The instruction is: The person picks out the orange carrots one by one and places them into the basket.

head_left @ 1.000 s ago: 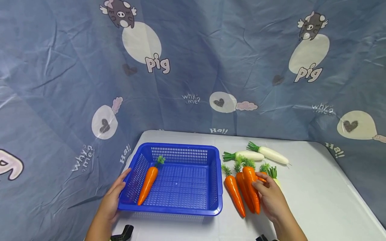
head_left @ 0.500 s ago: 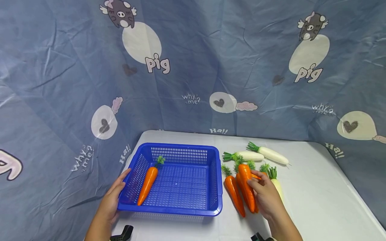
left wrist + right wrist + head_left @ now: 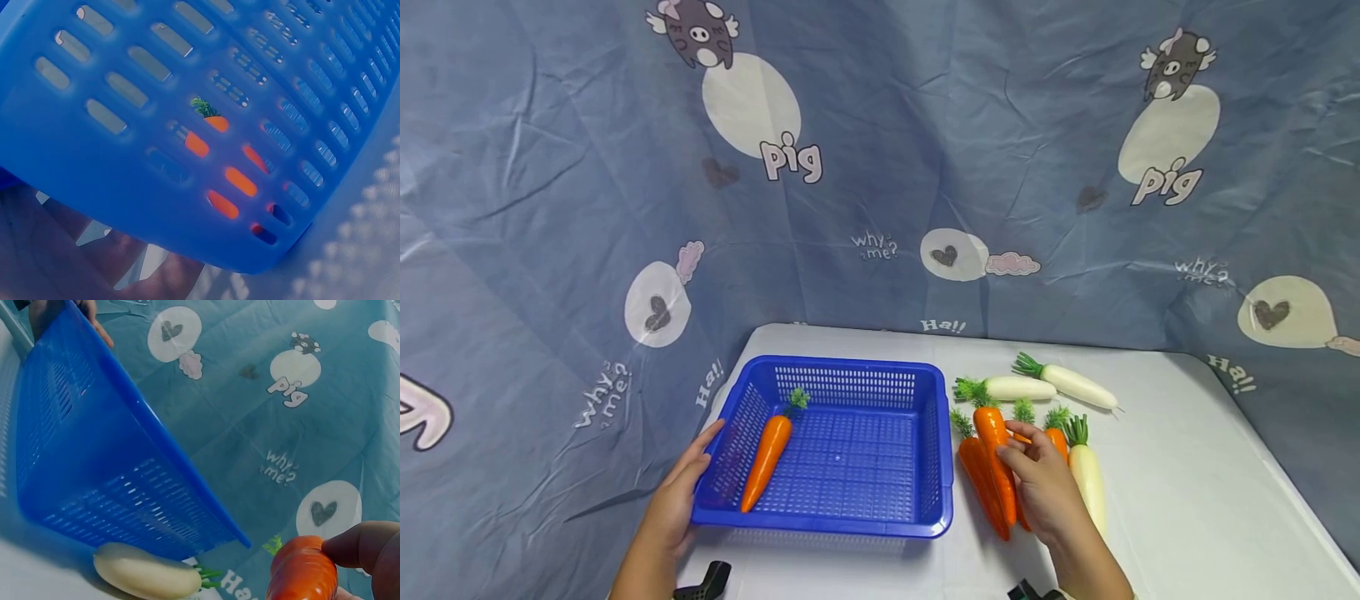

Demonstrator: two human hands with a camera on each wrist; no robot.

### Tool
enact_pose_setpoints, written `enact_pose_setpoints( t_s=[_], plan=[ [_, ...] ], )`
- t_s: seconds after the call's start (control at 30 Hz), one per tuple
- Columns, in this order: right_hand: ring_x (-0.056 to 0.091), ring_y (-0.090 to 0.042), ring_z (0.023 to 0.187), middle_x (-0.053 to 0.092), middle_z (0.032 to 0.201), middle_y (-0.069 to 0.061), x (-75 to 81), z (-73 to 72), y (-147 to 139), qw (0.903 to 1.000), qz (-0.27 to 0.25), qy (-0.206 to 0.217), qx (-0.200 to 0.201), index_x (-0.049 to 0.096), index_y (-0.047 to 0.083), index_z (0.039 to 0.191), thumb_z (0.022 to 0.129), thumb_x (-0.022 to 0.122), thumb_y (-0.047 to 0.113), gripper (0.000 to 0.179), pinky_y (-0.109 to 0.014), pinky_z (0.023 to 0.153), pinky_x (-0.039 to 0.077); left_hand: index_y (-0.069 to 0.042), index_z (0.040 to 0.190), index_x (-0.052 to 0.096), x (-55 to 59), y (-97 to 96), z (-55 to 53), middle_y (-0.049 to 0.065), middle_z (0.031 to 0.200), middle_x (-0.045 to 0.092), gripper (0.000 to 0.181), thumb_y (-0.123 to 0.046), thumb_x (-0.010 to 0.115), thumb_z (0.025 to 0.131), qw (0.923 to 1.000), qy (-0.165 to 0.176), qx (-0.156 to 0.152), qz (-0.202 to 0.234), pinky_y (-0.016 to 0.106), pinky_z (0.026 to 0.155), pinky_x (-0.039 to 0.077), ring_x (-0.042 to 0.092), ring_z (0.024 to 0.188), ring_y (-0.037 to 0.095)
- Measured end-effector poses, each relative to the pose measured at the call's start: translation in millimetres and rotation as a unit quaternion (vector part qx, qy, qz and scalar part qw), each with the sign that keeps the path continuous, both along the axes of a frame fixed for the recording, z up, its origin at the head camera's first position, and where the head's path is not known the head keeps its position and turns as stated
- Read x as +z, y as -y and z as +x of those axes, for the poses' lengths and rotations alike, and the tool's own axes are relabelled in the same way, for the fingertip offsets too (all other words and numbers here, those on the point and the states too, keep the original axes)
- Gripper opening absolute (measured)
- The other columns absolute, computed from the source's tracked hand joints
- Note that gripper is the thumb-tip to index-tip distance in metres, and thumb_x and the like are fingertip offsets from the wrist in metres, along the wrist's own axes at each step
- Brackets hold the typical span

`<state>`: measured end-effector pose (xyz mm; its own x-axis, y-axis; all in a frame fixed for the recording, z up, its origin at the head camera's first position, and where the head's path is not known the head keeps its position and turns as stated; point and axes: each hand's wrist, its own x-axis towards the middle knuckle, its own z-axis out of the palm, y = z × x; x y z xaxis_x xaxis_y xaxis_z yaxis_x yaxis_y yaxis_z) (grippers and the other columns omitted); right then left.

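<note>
A blue plastic basket (image 3: 820, 527) stands at the table's left, with one orange carrot (image 3: 767, 462) lying in its left part. My left hand (image 3: 673, 496) rests against the basket's left rim, fingers fairly straight; the left wrist view shows some of these fingers (image 3: 169, 275) below the blue wall. To the right of the basket, my right hand (image 3: 1048, 483) pinches another carrot (image 3: 995, 450) between thumb and fingers. That carrot (image 3: 303, 572) has its leafy top away from me and overlaps other carrots in the head view. Its lower side is hidden in the right wrist view.
Beneath and beside the held carrot lie more carrots (image 3: 973, 467). White radishes (image 3: 1078, 387) with green tops lie behind them, and another white radish (image 3: 1086, 483) is right of my hand. A blue printed cloth (image 3: 880, 167) hangs behind the white table (image 3: 1195, 483).
My right hand has carried its carrot leftward, toward the basket, uncovering more of the radish on the right. My left hand has stayed at the basket's rim.
</note>
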<state>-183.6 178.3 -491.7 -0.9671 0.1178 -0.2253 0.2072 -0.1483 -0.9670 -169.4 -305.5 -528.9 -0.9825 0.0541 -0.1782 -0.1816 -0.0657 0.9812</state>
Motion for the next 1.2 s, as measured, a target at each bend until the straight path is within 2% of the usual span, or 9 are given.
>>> enact_pose_setpoints(
  t_s=[0.2,0.47,0.63,0.73,1.0,1.2],
  plan=[
    [0.056,-0.017,0.104,0.049,0.119,-0.009,2.0,0.0,3.6,1.0000,-0.003,-0.003,-0.002,0.044,0.000,0.144,0.100,0.058,-0.002,0.047,-0.025,0.086,0.054,-0.027,0.169,0.019,-0.4,-0.4,0.5,-0.001,0.160,0.024,0.053,-0.029,0.021,0.116,1.0000,-0.007,-0.002,0.004,0.032,0.089,0.057,0.058,0.119,0.012],
    [0.060,-0.017,0.102,0.054,0.118,-0.009,5.1,-2.3,11.2,0.9998,-0.010,-0.013,0.013,0.044,0.000,0.145,0.099,0.059,-0.001,0.048,-0.026,0.086,0.055,-0.029,0.168,0.020,-0.7,-0.9,0.4,0.006,0.167,0.017,0.053,-0.029,0.022,0.116,1.0000,-0.003,-0.001,-0.001,0.031,0.090,0.056,0.056,0.121,0.009],
    [0.060,-0.015,0.100,0.055,0.113,-0.007,6.9,-3.3,18.6,0.9998,-0.011,-0.012,0.015,0.045,-0.001,0.145,0.099,0.061,-0.001,0.049,-0.023,0.086,0.054,-0.026,0.168,0.019,-1.3,-0.4,2.0,-0.001,0.155,0.030,0.053,-0.031,0.024,0.116,0.9998,-0.014,-0.006,0.013,0.033,0.086,0.058,0.061,0.114,0.012],
    [0.059,-0.016,0.101,0.055,0.112,-0.006,8.4,-4.4,24.8,0.9996,-0.014,-0.010,0.021,0.045,0.000,0.145,0.099,0.061,-0.001,0.049,-0.023,0.086,0.055,-0.025,0.169,0.019,-0.7,0.3,2.6,-0.003,0.152,0.032,0.054,-0.033,0.025,0.116,0.9996,-0.020,-0.008,0.016,0.032,0.084,0.058,0.062,0.112,0.012],
    [0.062,-0.022,0.099,0.057,0.121,-0.014,13.7,-7.6,38.4,0.9987,-0.026,-0.028,0.033,0.046,0.000,0.144,0.098,0.060,-0.003,0.048,-0.034,0.080,0.059,-0.027,0.169,0.018,2.4,-1.2,1.3,0.011,0.169,0.012,0.053,-0.030,0.021,0.116,0.9999,-0.012,-0.005,-0.005,0.029,0.093,0.053,0.052,0.123,0.010],
    [0.064,-0.019,0.097,0.061,0.117,-0.012,13.6,-7.4,45.5,0.9982,-0.039,-0.032,0.033,0.046,0.000,0.140,0.098,0.060,-0.004,0.044,-0.028,0.083,0.056,-0.029,0.169,0.019,1.1,-0.7,0.5,0.011,0.170,0.011,0.053,-0.031,0.021,0.116,0.9999,-0.007,-0.005,-0.012,0.030,0.092,0.054,0.053,0.123,0.010]
  ],
)
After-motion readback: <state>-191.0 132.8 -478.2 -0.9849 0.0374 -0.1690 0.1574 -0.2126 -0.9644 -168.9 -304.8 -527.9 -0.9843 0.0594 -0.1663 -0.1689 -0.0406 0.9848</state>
